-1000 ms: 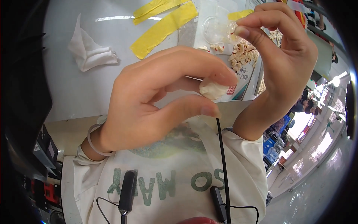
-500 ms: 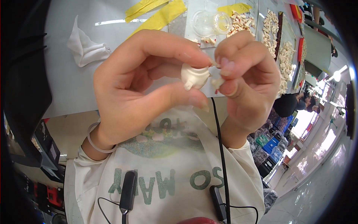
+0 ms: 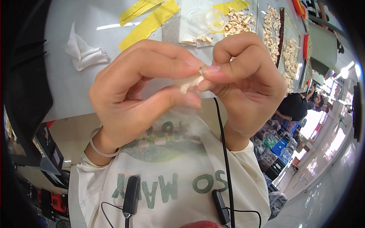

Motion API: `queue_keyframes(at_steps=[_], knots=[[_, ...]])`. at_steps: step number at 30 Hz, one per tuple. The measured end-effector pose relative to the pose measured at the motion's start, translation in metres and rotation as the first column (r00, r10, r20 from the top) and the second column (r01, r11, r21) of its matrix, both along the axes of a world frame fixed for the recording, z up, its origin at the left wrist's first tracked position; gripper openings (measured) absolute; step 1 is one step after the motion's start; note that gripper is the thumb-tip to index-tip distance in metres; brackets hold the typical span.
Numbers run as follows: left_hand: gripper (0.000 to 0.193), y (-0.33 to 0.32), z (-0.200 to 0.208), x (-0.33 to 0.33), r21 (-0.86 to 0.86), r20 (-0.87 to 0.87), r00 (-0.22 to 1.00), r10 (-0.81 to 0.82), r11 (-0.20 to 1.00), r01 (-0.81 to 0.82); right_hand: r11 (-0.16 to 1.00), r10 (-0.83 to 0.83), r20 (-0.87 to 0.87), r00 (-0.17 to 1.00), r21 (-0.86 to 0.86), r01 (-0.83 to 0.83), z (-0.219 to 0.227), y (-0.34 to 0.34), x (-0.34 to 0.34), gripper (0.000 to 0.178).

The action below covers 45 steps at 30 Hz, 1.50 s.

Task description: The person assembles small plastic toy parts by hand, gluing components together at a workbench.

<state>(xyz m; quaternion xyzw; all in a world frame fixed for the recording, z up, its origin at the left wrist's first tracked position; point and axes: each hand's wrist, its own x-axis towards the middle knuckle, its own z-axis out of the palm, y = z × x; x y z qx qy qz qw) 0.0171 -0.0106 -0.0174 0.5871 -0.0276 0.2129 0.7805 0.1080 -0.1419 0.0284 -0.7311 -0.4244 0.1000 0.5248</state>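
Observation:
Between the thumb and fingers of my left hand (image 3: 129, 78) is a small cream pot-shaped piece (image 3: 185, 85) with a short stub on its side. My fingers cover much of it. My right hand (image 3: 249, 72) pinches a tiny cream part with a red tip (image 3: 196, 87) right against the pot-shaped piece. Most of that part is hidden by my fingertips, so I cannot tell whether it is seated. Both hands are raised over the table's near edge, fingertips meeting.
A crumpled white cloth (image 3: 81, 53) lies on the grey table (image 3: 110, 40) at the left. Yellow tape strips (image 3: 152, 22), clear round dishes (image 3: 215, 19) and a heap of small cream parts (image 3: 238, 23) are farther back. More cream parts (image 3: 272, 32) line the right. A black cable (image 3: 223, 144) hangs before me.
My right hand has moved left, bringing its small part from beside the pot-shaped piece up against it. The pot-shaped piece has tilted and is now more covered by fingers.

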Motion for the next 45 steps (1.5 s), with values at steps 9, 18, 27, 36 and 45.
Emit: queue_keyframes(at_steps=[9,18,27,36,45], knots=[[0.035,0.003,0.001,0.009,0.239,-0.009,0.998,0.059,0.969,-0.055,0.965,-0.246,0.073,0.967,-0.075,0.251,-0.003,-0.045,0.055,0.026],[0.033,-0.003,0.002,0.007,0.027,-0.082,0.994,0.066,0.998,-0.064,0.877,-0.074,0.473,0.878,-0.389,0.284,-0.015,-0.041,0.058,0.030],[0.031,-0.002,0.000,0.007,0.055,-0.131,0.988,0.079,0.996,-0.073,0.898,-0.188,0.526,0.829,-0.250,0.362,-0.018,-0.045,0.063,0.014],[0.030,-0.004,0.004,0.006,-0.012,-0.158,0.984,0.078,0.997,-0.081,0.898,-0.398,0.220,0.891,-0.104,0.427,-0.014,-0.053,0.057,0.008],[0.028,-0.004,0.005,0.008,-0.103,-0.173,0.985,0.013,0.994,-0.031,0.944,-0.139,-0.378,0.915,0.229,0.238,-0.014,-0.065,0.047,0.022]])
